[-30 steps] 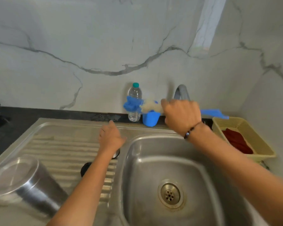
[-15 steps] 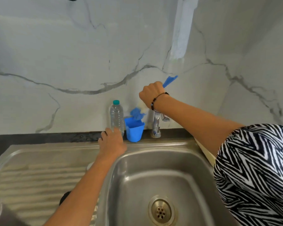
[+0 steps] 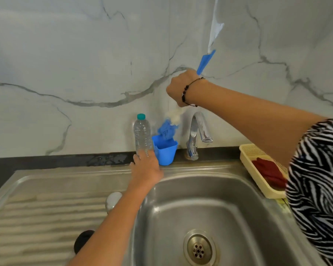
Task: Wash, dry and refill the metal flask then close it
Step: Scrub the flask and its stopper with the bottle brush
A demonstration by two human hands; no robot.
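My right hand (image 3: pixel 181 89) grips a bottle brush by its blue handle (image 3: pixel 205 61), raised in front of the marble wall. The brush's white and blue bristle end (image 3: pixel 168 127) hangs just above a blue plastic cup (image 3: pixel 165 152). My left hand (image 3: pixel 145 167) reaches across the sink's back rim, its straight fingers touching the base of a clear plastic water bottle (image 3: pixel 141 133) with a teal cap. A round metal piece (image 3: pixel 113 199) and a black round piece (image 3: pixel 84 239) lie on the draining board beside my left forearm. The metal flask is out of view.
A chrome tap (image 3: pixel 197 135) stands right of the blue cup, behind the steel sink basin (image 3: pixel 229 206) with its drain (image 3: pixel 198 249). A yellow plastic basket (image 3: pixel 254 152) holding a dark red cloth sits at the right. The ribbed draining board (image 3: pixel 37 217) lies on the left.
My right hand has lifted the brush up out of the blue cup. My left hand has moved forward to the water bottle. The view tilted up and the flask left the frame.
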